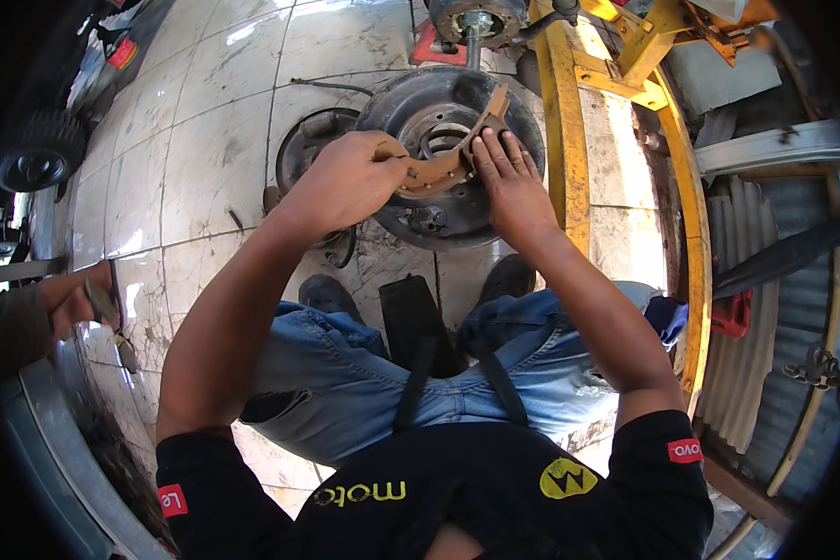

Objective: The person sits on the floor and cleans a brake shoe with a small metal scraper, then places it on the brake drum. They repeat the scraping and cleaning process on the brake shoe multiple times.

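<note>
A curved brown brake shoe point(433, 174) is held over a large black brake backing plate point(397, 101) on the floor. My left hand point(350, 182) is closed around the shoe's left end, thumb and fingers pinching it. My right hand point(516, 191) lies on the shoe's right side with its fingers stretched out flat. A darker brown patch shows at those fingertips; I cannot make out whether it is a separate piece. The shoe's upper end sticks out beyond the fingers. Part of the shoe under my right hand is hidden.
A second dark round plate point(294, 145) with a hose lies to the left. A hub on a shaft point(476, 23) stands at the far side. The yellow metal frame point(565, 140) borders the right. A tyre point(42, 154) and another person's hand point(89, 294) are at far left.
</note>
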